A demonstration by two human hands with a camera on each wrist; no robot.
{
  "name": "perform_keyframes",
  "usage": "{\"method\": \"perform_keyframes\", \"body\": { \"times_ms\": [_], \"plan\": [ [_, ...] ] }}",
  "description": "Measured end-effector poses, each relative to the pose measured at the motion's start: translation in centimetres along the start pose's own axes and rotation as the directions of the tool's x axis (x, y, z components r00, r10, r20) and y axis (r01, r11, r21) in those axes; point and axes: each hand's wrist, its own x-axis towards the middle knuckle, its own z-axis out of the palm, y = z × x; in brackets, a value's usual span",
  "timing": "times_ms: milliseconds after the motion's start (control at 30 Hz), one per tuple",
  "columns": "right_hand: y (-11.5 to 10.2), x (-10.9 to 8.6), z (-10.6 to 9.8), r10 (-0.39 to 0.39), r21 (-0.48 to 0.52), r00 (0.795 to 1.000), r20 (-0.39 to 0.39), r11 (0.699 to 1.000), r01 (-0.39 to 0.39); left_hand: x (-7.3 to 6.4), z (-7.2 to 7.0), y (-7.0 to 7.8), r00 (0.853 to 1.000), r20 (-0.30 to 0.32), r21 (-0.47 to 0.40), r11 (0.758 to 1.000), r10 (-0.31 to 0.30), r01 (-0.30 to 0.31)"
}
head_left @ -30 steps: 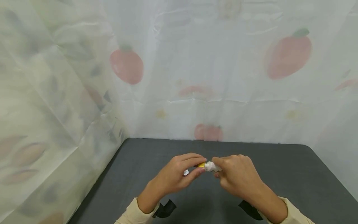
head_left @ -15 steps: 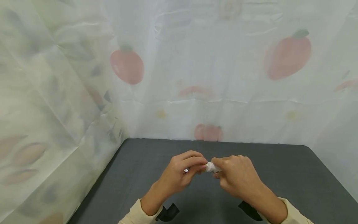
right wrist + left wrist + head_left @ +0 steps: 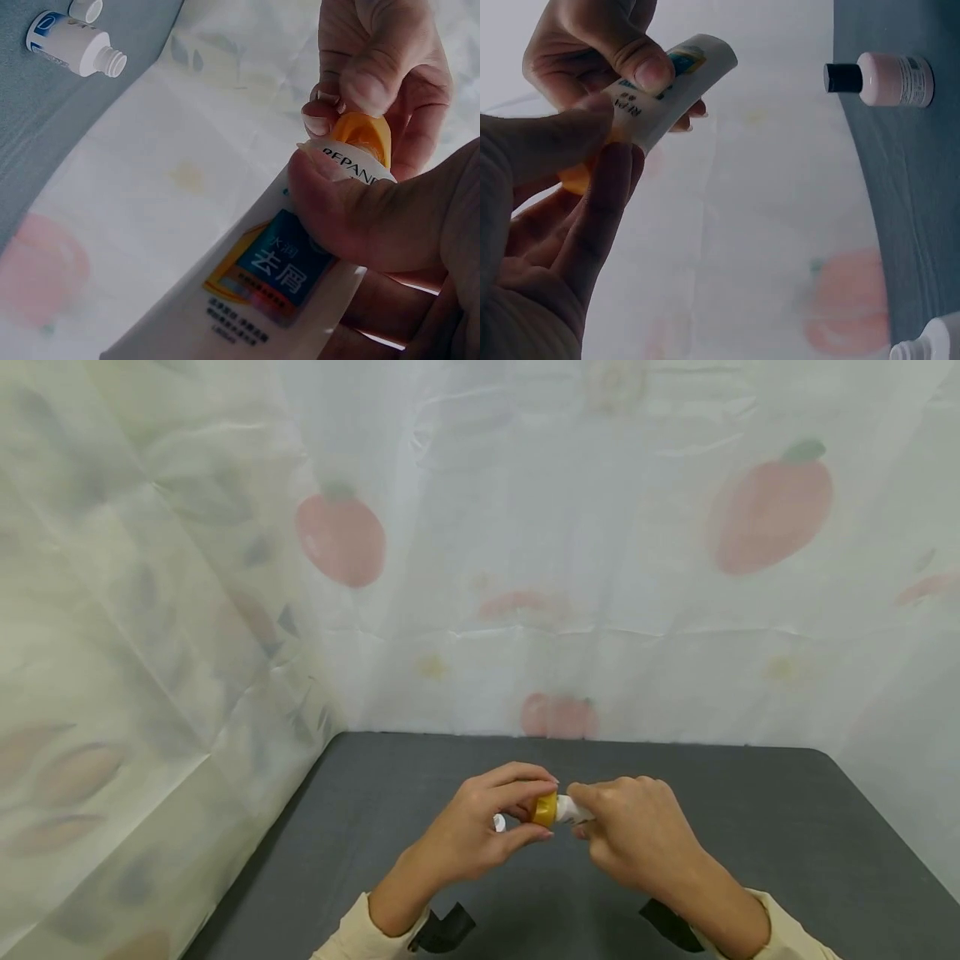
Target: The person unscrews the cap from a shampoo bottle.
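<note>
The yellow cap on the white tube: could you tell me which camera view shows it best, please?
The right wrist view: the yellow cap fills the frame's upper right, pinched by the left hand at the white tube end. In the head view it is a small yellow spot between both hands. In the left wrist view, fingers hide most of it.

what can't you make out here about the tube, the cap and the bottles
- Whether the orange cap is on or off the tube: the left hand and right hand cover the joint in every view.
- Tube lettering: partly under the thumb, right wrist view.
- Open bottle: label too small.
- Black-capped bottle: print blurred.
- Third bottle: cut off by the frame edge.
</note>
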Motion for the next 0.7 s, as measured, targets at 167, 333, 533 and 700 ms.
{"method": "perform_keyframes", "body": {
  "times_ms": [167, 333, 533, 700],
  "plan": [
    [0.0, -0.1, 0.0, -0.001, 0.010, 1.000, 0.001, 1.000, 0.001, 0.0, -0.1, -0.4, 0.996, -0.006, 0.079, 0.993, 0.088, -0.088],
    [0.0, -0.1, 0.0, -0.008, 0.019, 1.000, -0.015, 1.000, 0.008, 0.1, 0.2, -0.6, 0.989, -0.052, 0.122, 0.984, 0.136, -0.129],
    [-0.1, -0.1, -0.1, -0.008, 0.017, 0.999, -0.035, 1.000, 0.009, 0.4, 0.7, -0.6, 0.978, -0.115, 0.099, 0.981, 0.176, -0.165],
    [0.2, -0.1, -0.1, -0.009, 0.036, 0.999, -0.038, 0.999, 0.010, 0.8, 1.0, -0.6, 0.958, -0.147, 0.087, 0.968, 0.247, -0.236]
  ]
}}
